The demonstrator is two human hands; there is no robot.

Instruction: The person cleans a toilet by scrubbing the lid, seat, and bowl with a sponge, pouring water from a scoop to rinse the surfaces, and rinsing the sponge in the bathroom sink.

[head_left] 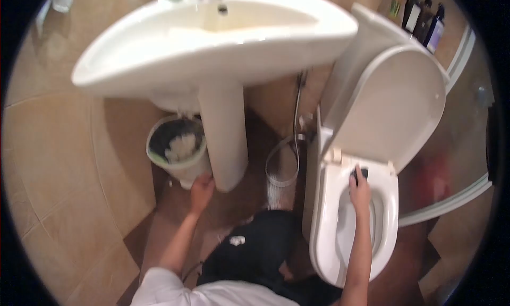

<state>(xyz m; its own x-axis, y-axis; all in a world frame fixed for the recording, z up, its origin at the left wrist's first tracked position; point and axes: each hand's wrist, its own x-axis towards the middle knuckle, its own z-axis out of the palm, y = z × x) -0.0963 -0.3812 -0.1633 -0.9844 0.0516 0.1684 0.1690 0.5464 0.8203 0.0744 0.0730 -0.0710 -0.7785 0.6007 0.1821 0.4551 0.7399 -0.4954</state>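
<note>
My right hand (359,193) is over the back of the white toilet seat (328,237), closed around a small black object (364,173). Only part of that object shows, and its kind is unclear; one finger reaches along it. Behind the hand, the toilet lid (401,104) stands raised. On the other side, my left hand (202,191) is low by the foot of the sink pedestal (226,141), just beside the waste bin (183,170). Its fingers are curled in, and whatever they may hold is hidden. White crumpled paper (181,146) lies inside the bin.
A white sink (212,56) overhangs the bin and pedestal. Between pedestal and toilet, a coiled hose (282,162) hangs by the wall. Several bottles (425,19) stand at the upper right, near a curved shower edge (451,205). A white scrap (237,241) rests on dark clothing.
</note>
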